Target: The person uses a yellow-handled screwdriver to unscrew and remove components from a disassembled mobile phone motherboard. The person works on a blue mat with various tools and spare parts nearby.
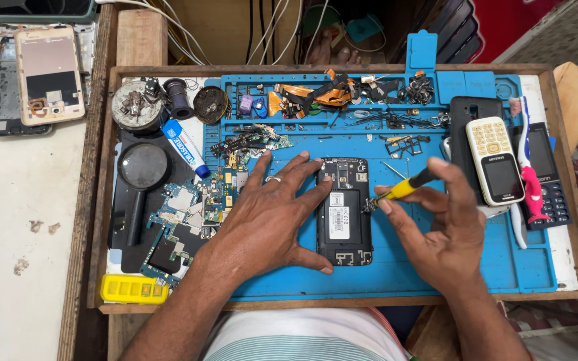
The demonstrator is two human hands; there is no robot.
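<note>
An opened black phone point(344, 220), its back cover off, lies on the blue repair mat point(409, 267). My left hand point(265, 217) rests flat on the mat with its fingertips pressing the phone's left edge and a ring on one finger. My right hand point(439, 224) grips a yellow-and-black screwdriver point(403, 189), its tip touching the phone's right edge near the middle.
Circuit boards point(188, 214), a magnifying glass point(142, 170), a glue tube point(185, 148) and a yellow case point(133, 289) lie left. A white keypad phone point(495, 160), dark phones and a pink toothbrush point(528, 167) sit right. Small parts fill the mat's top tray point(342, 97).
</note>
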